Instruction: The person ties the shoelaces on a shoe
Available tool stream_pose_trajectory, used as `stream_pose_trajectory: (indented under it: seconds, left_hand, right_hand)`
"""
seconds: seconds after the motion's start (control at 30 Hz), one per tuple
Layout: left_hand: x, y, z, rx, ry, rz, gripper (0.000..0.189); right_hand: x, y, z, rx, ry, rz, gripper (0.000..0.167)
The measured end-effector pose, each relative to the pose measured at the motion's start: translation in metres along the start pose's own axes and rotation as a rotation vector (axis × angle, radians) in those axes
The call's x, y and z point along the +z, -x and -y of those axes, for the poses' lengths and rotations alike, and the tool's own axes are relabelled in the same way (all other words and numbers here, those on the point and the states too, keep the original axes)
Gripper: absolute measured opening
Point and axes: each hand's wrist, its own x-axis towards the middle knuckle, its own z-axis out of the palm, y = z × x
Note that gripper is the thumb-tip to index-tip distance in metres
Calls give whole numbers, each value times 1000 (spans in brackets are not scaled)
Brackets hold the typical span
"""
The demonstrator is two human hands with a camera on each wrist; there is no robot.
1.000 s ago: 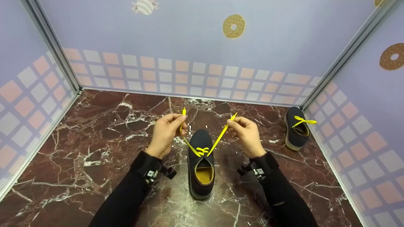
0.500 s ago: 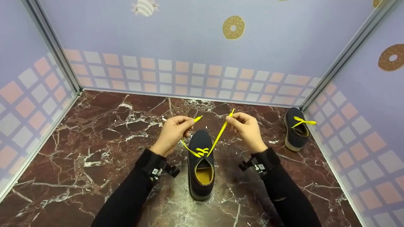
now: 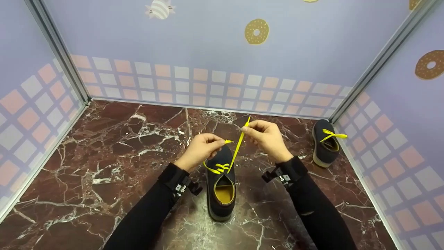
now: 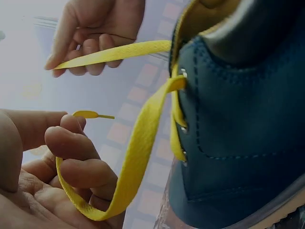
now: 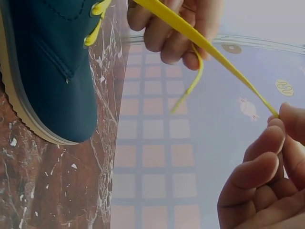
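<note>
A dark blue shoe point(image 3: 221, 208) with yellow lacing stands upright on the floor, toe pointing away from me. Over its toe, my left hand point(image 3: 201, 149) pinches one end of the yellow shoelace point(image 4: 138, 157); the lace sags in a loop back to the eyelets, and its tip sticks out past the thumb. My right hand point(image 3: 267, 139) pinches the other lace end between thumb and forefinger, up and right of the toe. That strand runs straight and taut down to the shoe. In the right wrist view the taut strand point(image 5: 214, 59) passes in front of the left fingers.
A matching dark shoe point(image 3: 324, 152) with a tied yellow bow point(image 3: 333, 134) stands at the right, near the side wall. Patterned panels point(image 3: 222, 83) enclose the brown marbled floor point(image 3: 104, 146) at the back and sides.
My left hand has moved right and slightly nearer, over the shoe's toe, its lace end now pointing right. The right hand has shifted a little left and away, still pinching its lace end.
</note>
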Motion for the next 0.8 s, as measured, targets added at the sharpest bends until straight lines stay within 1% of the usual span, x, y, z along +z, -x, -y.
stream_pose_trajectory:
  seconds: [0.13,0.3,0.5,0.67,0.8]
  left_hand:
    - [5,-2,2,-31,13,29,13]
    - [10,-3,2,-45,3,77,17]
    - [12,-2,3,-39,-23,116,21]
    - [14,-1,3,-29,-19,144,19]
    - [16,-1,2,-12,-8,165,19]
  right_hand:
    - [1,-4,3,-20,34,39,11]
    - [3,-9,2,-39,59,71,12]
    - [4,-14,2,-20,73,63,10]
    - [5,-17,1,0,81,55,12]
    - [5,-18,0,3,110,48,16]
